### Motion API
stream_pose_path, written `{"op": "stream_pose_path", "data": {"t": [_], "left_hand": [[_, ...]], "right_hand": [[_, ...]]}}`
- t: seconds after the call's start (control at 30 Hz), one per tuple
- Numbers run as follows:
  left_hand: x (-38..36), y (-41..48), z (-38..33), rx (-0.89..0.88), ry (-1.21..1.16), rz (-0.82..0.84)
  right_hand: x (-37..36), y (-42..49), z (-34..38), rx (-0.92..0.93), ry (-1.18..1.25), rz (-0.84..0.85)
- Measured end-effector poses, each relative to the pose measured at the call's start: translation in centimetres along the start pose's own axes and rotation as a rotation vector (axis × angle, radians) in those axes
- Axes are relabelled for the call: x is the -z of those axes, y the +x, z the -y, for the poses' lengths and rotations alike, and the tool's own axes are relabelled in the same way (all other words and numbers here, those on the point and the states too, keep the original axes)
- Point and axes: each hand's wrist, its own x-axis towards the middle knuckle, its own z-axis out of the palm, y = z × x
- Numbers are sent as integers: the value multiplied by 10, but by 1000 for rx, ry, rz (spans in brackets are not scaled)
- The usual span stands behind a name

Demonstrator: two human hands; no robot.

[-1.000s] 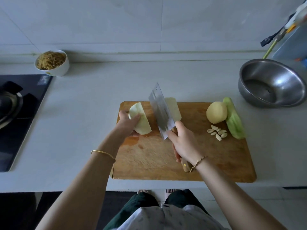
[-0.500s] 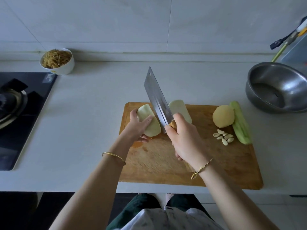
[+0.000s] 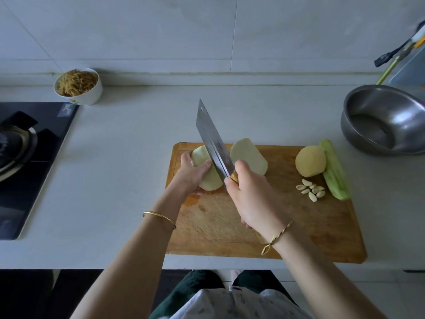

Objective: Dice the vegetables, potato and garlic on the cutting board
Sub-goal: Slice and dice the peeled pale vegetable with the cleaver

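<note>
While hands grip cleaver (image 3: 212, 139) and pale half (image 3: 205, 171), peeled potato (image 3: 310, 164) lies whole.

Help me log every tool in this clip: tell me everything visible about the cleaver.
The cleaver has a broad rectangular steel blade with a small hole near its far top corner and a light wooden handle, mostly hidden. The right hand grips it, blade angled away between two pale vegetable halves, beside the half that the left hand steadies. Whether the edge touches it is unclear.
</note>
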Motion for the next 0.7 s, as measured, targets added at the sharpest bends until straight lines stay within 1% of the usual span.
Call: {"op": "stream_pose_path", "data": {"t": [0.1,0.27,0.47,0.7], "left_hand": [[-1,1,1,-5,-5,4],[-2,5,2,6,-38,-6],[-5,7,1,-7,-7,-39],[-5,1,-4,12,-47,-35]], "right_hand": [[-6,-5,8,40,-144,-22],[-16,-11,18,69,-218,-33],[-9,-9,15,63,-142,-11],[2,-4,6,60,-63,21]]}}
